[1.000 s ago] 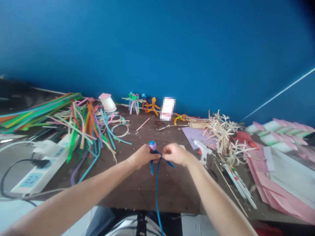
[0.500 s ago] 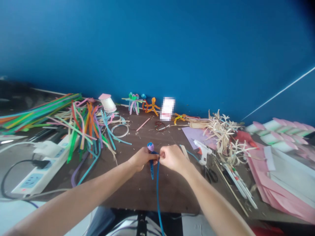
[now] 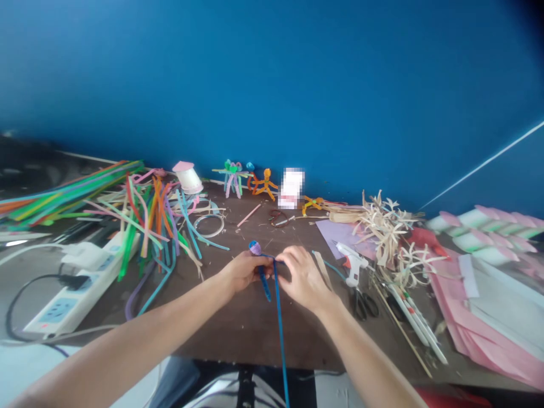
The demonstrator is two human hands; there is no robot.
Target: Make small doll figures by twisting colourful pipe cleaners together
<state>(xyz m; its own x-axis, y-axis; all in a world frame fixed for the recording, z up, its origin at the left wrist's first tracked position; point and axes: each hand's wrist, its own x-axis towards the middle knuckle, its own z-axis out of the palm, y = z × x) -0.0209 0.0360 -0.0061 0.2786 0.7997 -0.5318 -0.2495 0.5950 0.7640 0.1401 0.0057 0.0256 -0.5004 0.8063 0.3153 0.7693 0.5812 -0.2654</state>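
Observation:
My left hand (image 3: 249,270) is closed around a small pipe-cleaner figure with a purple and blue head (image 3: 255,247). A fuzzy dark blue end (image 3: 266,286) of it hangs below the fingers. From the same spot a long blue pipe cleaner (image 3: 280,328) runs down past the table's front edge towards my lap. My right hand (image 3: 300,276) is just right of that strand, thumb and fingers parted, with the fingertips at or touching its upper end. The exact contact is too small to make out.
Loose coloured pipe cleaners (image 3: 157,221) and a power strip (image 3: 59,309) lie at left. Finished figures (image 3: 267,184) stand along the blue wall. At right are a glue gun (image 3: 353,263), scissors (image 3: 363,306), husk-like flowers (image 3: 385,221) and pink paper (image 3: 459,317).
My right hand has gone from a tight pinch to parted fingers. The figure has tilted, its head moving slightly left and up. The long blue strand has swung a little to the right.

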